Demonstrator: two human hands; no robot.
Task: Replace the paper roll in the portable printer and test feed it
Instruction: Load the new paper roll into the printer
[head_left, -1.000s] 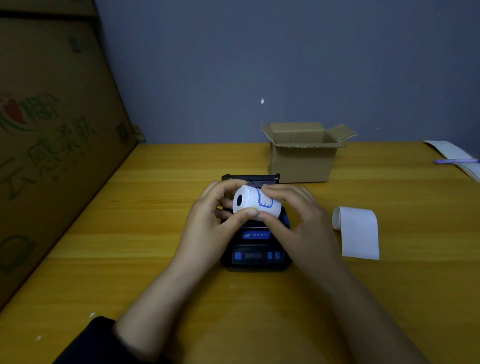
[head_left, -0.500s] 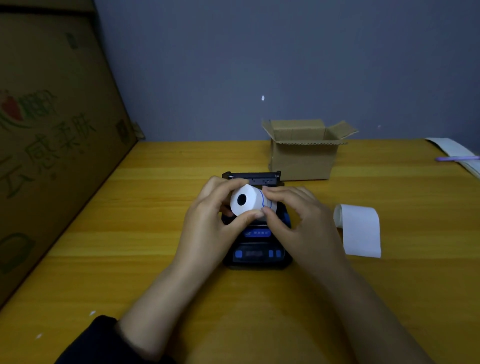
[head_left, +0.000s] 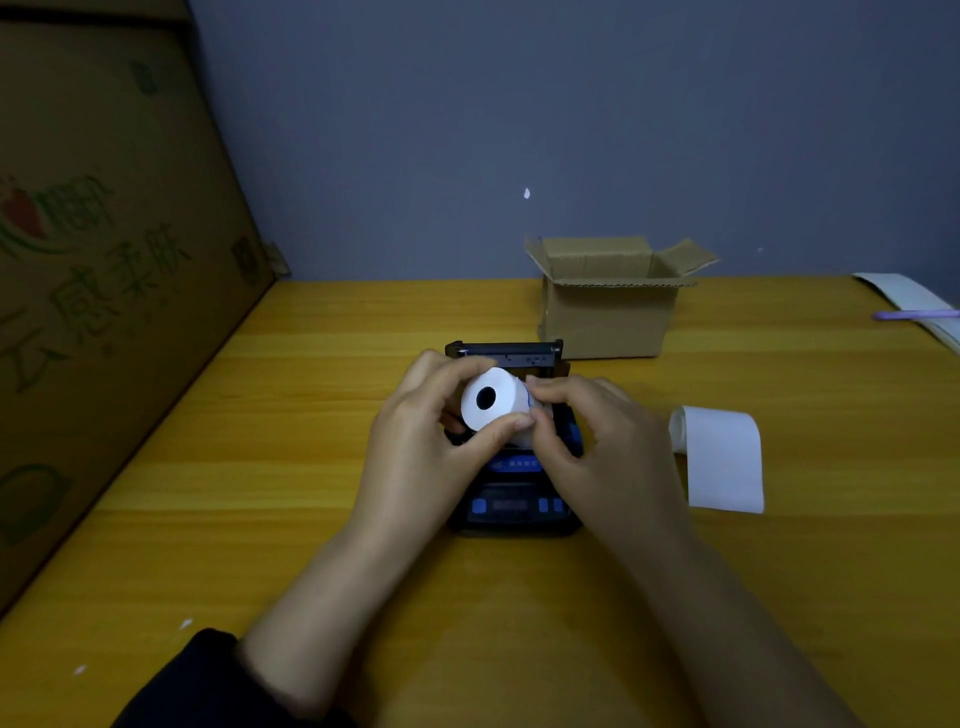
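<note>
A black portable printer (head_left: 511, 501) with blue buttons sits mid-table, its lid (head_left: 505, 352) raised at the back. Just above its open bay I hold a white paper roll (head_left: 491, 399), its dark core hole facing me. My left hand (head_left: 423, 447) grips the roll between thumb and fingers. My right hand (head_left: 597, 441) pinches the roll's right end, where a blue-marked sticker shows. The bay under the roll is hidden by my hands.
A partly unrolled white paper roll (head_left: 722, 457) lies right of the printer. An open small cardboard box (head_left: 610, 301) stands behind it. A large printed carton (head_left: 93, 291) walls the left side. Paper sheets and a purple pen (head_left: 917, 314) lie at the far right.
The roll has turned in my hands so its core hole now faces me; the blue sticker has swung out of sight to the right. Both hands stay over the printer.
</note>
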